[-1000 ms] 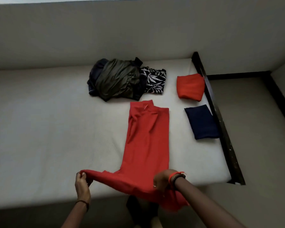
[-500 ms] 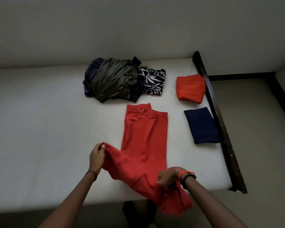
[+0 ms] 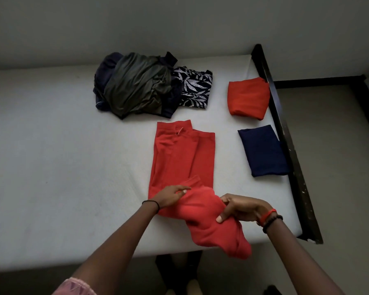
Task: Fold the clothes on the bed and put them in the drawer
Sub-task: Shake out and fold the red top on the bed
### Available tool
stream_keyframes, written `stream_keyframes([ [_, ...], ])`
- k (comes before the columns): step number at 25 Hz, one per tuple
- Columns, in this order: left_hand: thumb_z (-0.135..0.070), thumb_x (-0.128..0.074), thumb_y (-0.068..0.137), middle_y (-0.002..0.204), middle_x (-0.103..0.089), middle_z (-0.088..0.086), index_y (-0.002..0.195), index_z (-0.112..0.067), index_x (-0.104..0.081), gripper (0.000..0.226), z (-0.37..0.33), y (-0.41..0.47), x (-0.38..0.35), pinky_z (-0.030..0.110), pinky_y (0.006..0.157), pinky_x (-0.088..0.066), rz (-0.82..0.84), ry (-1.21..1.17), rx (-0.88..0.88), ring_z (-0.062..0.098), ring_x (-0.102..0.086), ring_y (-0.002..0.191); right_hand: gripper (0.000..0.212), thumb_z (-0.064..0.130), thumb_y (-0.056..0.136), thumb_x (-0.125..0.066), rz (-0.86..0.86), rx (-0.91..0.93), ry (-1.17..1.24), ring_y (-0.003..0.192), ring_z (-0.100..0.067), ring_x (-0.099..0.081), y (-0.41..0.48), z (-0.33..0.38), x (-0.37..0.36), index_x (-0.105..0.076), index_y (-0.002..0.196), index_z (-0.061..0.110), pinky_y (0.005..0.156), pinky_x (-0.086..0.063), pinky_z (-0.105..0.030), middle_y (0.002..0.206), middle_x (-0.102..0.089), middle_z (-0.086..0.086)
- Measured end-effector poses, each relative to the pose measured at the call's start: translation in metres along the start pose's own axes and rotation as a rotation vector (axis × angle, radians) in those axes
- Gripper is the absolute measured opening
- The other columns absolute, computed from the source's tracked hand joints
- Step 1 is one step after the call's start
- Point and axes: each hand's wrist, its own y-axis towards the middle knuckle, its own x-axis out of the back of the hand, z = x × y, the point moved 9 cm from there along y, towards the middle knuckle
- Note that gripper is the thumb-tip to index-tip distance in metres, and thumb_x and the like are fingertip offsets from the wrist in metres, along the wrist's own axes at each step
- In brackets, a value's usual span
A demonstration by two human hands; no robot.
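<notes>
A: What is shown?
B: The right hand [image 3: 242,208] pinches the bunched near end of the red garment [image 3: 181,154]. The left hand [image 3: 170,196], fingers straight, presses the cloth just left of that pinch. The rest lies flat on the bed [image 3: 62,167], beyond both hands.
A: How is the fold done well?
B: Probably by carrying the pinched end away over the pressing hand as 1 crease line, edges matched, wrinkles smoothed. No drawer shows.
</notes>
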Motion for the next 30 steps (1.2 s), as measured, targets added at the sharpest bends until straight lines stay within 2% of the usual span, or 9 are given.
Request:
stream_keyframes([
  [3,-0.047,-0.023,0.102,0.152,-0.035,0.005,0.143,-0.022,-0.041,0.052,0.004,0.003,-0.029,0.033,0.118,-0.01,0.156,0.074,0.082,0.019,-0.025,0.144,0.032,-0.006,0.073,-0.06,0.049,0.125,0.133,0.098,-0.024,-0.068,-0.016,0.019,-0.006,-0.067,0.104,-0.003,0.087,-0.054,-0.029,0.105,-0.071,-0.013],
  [7,-0.078,-0.012,0.085,0.129,-0.059,0.012,0.117,-0.018,-0.065,0.087,0.022,-0.002,-0.041,0.039,0.108,-0.034,0.156,-0.072,0.196,0.027,-0.054,0.118,0.033,0.006,0.066,-0.073,-0.036,0.177,0.263,0.079,-0.023,-0.063,-0.023,0.023,0.008,-0.06,0.094,-0.006,0.071,-0.05,-0.027,0.091,-0.061,-0.017],
  [9,-0.09,-0.007,0.073,0.134,-0.057,0.007,0.129,-0.026,-0.057,0.1,0.032,-0.003,-0.044,0.041,0.11,-0.032,0.157,-0.143,0.2,0.023,-0.052,0.122,0.039,0.011,0.066,-0.075,-0.127,0.187,0.371,0.072,-0.021,-0.055,-0.026,0.026,0.019,-0.056,0.096,-0.004,0.066,-0.046,-0.028,0.085,-0.053,-0.016],
  [11,-0.091,-0.007,0.072,0.144,-0.048,0.0,0.142,-0.037,-0.04,0.094,0.035,-0.007,-0.045,0.04,0.115,-0.025,0.172,-0.198,0.205,0.02,-0.043,0.133,0.008,0.007,0.075,-0.065,-0.284,0.235,0.515,0.055,-0.014,-0.056,-0.027,0.035,0.036,-0.063,0.07,0.0,0.054,-0.048,-0.023,0.064,-0.057,-0.008],
  [13,-0.084,-0.011,0.079,0.146,-0.044,-0.001,0.145,-0.033,-0.035,0.087,0.034,-0.01,-0.043,0.032,0.113,-0.023,0.172,-0.28,0.209,0.018,-0.04,0.135,0.028,0.008,0.084,-0.053,-0.414,0.277,0.597,0.043,-0.01,-0.051,-0.023,0.046,0.054,-0.06,0.056,0.008,0.046,-0.047,-0.019,0.052,-0.053,-0.003],
  [19,-0.098,-0.018,0.063,0.115,-0.068,0.004,0.122,-0.021,-0.063,0.107,0.071,0.012,-0.011,0.039,0.104,-0.04,0.043,-0.413,0.294,0.02,-0.063,0.103,0.047,0.014,0.099,-0.036,-0.513,0.257,0.8,0.065,-0.022,-0.068,0.022,0.085,0.101,-0.069,0.068,0.0,0.053,-0.056,-0.024,0.072,-0.069,-0.014],
  [22,-0.095,-0.037,0.061,0.084,-0.068,-0.006,0.078,-0.02,-0.065,0.082,0.095,0.024,0.007,0.031,0.076,-0.046,-0.018,-0.353,0.296,0.015,-0.061,0.075,0.028,0.015,0.098,-0.04,-0.517,0.276,0.896,0.074,-0.018,-0.066,0.06,0.109,0.135,-0.063,0.099,-0.002,0.058,-0.058,-0.023,0.08,-0.069,-0.01],
  [25,-0.074,-0.065,0.063,0.098,-0.07,-0.009,0.093,-0.027,-0.069,0.057,0.109,0.031,0.021,0.026,0.081,-0.053,-0.025,-0.343,0.199,0.008,-0.066,0.088,0.022,0.015,0.096,-0.045,-0.584,0.302,0.88,0.081,-0.022,-0.065,0.097,0.128,0.168,-0.06,0.089,0.001,0.06,-0.059,-0.031,0.088,-0.063,-0.013],
  [30,-0.039,-0.067,0.083,0.098,-0.065,-0.008,0.094,-0.032,-0.067,0.013,0.125,0.033,0.016,0.012,0.072,-0.044,0.074,-0.342,0.137,0.011,-0.062,0.092,0.042,0.033,0.101,-0.043,-0.71,0.185,0.657,0.101,-0.039,-0.061,0.131,0.124,0.191,-0.041,0.116,-0.006,0.077,-0.056,-0.041,0.11,-0.052,-0.031],
])
